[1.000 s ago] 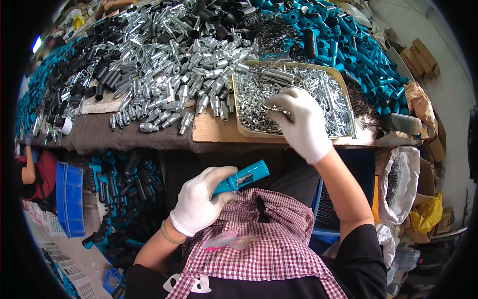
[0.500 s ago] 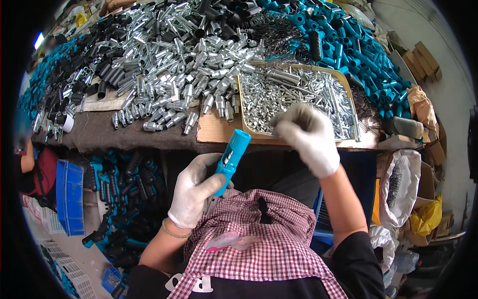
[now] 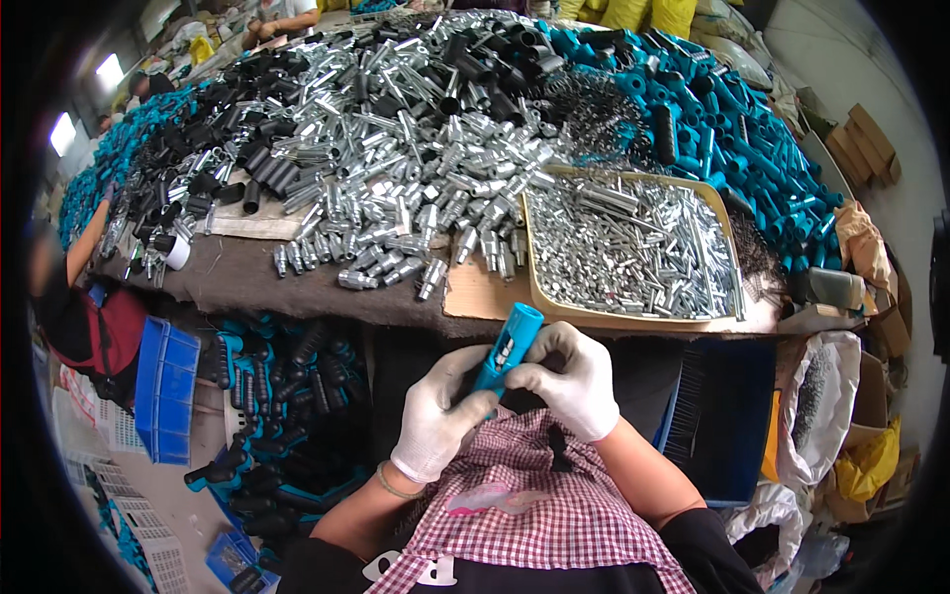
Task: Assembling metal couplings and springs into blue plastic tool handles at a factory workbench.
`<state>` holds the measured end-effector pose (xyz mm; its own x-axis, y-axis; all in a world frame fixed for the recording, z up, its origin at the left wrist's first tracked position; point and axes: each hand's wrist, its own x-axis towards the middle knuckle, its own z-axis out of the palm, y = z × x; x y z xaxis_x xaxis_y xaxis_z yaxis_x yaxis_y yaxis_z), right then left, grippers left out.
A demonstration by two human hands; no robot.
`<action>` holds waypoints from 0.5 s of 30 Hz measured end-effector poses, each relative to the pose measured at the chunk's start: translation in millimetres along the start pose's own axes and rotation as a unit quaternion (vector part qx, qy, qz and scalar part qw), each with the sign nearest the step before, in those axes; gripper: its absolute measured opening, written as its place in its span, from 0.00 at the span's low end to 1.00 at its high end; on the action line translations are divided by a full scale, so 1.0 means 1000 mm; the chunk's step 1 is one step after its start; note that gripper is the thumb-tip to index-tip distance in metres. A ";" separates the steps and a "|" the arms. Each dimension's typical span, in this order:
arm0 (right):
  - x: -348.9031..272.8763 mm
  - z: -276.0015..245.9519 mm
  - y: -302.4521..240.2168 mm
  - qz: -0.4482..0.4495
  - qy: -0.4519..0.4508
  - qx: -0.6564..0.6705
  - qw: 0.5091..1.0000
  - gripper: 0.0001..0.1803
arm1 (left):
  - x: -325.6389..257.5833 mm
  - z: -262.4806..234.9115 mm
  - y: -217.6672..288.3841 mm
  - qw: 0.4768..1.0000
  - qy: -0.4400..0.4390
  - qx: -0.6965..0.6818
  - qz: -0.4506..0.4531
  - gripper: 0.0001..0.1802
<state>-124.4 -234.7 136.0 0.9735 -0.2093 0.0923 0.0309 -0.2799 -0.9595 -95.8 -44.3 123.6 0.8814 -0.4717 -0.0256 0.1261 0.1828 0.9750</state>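
Wrapped in the white-gloved fingers of my left hand (image 3: 435, 416) is a teal plastic tube (image 3: 519, 327), tilted with its round open end up and away from me. Metal shows in the slot along its side. My right hand (image 3: 574, 381), also gloved, is beside the slot with thumb and forefinger pinched against the tube; any small part between them is too hidden to name. Just beyond the hands stands a shallow cream tray (image 3: 594, 314) with small metal pins and longer rods. Silver metal fittings (image 3: 396, 267) lie loose to its left.
Black sleeves (image 3: 267, 168), coiled springs (image 3: 604, 109) and teal tubes (image 3: 737, 148) are heaped across the bench. Below left, a blue crate (image 3: 166, 396) stands near a pile of black-and-teal handles (image 3: 287, 396). Another person's arm (image 3: 89, 238) reaches in at the far left.
My right hand has come from over the tray of metal pins down to the teal tube. The tube stays in my left hand. The view has shifted, showing more of the far bench.
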 end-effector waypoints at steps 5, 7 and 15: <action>0.006 0.000 0.001 0.054 -0.075 0.142 0.986 0.25 | 0.000 -0.008 0.001 0.999 -0.038 -0.013 -0.033 0.30; 0.016 0.002 -0.008 0.003 -0.071 0.106 0.992 0.26 | 0.002 -0.006 0.009 0.998 -0.043 0.052 -0.007 0.30; 0.139 0.008 -0.074 -0.254 -0.241 -0.354 0.867 0.17 | 0.008 -0.045 0.004 0.918 -0.005 -0.392 -0.067 0.35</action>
<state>10.1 -235.8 217.7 0.8617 0.4780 0.1705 0.5032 -0.7615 -0.4085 -67.5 -8.4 117.8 0.8303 -0.5422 -0.1290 0.5255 0.6845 0.5054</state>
